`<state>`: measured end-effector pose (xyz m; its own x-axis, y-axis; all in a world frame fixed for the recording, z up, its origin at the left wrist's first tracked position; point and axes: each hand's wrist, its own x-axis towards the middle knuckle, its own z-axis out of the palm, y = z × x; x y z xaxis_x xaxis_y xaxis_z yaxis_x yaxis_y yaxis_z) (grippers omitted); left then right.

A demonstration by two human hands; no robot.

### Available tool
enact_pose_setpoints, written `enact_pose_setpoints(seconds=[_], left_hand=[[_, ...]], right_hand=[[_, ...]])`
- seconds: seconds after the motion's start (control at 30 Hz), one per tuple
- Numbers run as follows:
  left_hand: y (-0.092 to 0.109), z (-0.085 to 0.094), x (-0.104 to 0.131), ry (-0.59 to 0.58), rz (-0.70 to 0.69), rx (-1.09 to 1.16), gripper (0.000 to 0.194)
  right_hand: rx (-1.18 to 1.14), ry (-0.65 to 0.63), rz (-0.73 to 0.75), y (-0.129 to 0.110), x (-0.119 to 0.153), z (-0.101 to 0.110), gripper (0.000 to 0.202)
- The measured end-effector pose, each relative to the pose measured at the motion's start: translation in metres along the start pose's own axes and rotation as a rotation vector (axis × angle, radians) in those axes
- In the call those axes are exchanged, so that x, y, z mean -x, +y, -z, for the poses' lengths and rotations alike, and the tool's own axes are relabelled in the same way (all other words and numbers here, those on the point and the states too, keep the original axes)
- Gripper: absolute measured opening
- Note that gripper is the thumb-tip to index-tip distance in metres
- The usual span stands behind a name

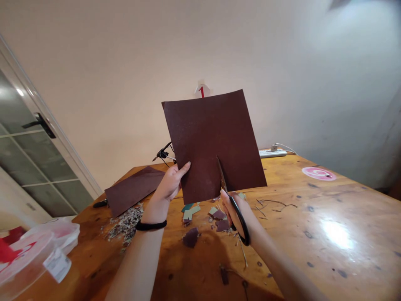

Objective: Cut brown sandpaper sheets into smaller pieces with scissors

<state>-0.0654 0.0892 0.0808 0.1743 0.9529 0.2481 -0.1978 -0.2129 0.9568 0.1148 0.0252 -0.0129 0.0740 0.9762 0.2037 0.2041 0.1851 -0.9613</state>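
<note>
Thin dark-brown squarish sheet (206, 129) was held above glossy wooden table (347, 200), apparently for blade clearance; left hand (171, 182) pinched its left edge, seemingly for steadiness; right hand (246, 214) gripped black-handled scissors (237, 210), blades at lower edge.

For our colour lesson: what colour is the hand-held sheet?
The sheet is dark reddish-brown, best seen in the head view.

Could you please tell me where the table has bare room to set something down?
The table looks free between the pink disc, thin strands and right forearm; it is crowded below the held sheet with cut scraps, and at left with shreds and a second sheet.
</note>
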Motion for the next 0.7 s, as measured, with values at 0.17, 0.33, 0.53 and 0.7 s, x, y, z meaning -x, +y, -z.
enact_pose_setpoints(seconds=[0.17,0.33,0.53,0.7], left_hand=[[-0.0029,-0.0017,-0.0014,0.001,0.010,0.028,0.040],[-0.0027,-0.0016,-0.0015,-0.008,0.023,0.038,0.037],[-0.0056,-0.0015,-0.0020,0.017,0.007,-0.002,0.036],[-0.0058,-0.0022,-0.0019,0.013,-0.008,-0.025,0.038]], right_hand=[[0.173,0.039,0.009,-0.0080,0.0013,0.0056,0.050],[0.189,0.012,0.008,-0.0083,0.0009,0.0074,0.049],[0.212,0.037,0.017,-0.0092,0.0013,0.0067,0.049],[0.194,0.048,0.019,-0.0103,0.0005,0.0063,0.048]])
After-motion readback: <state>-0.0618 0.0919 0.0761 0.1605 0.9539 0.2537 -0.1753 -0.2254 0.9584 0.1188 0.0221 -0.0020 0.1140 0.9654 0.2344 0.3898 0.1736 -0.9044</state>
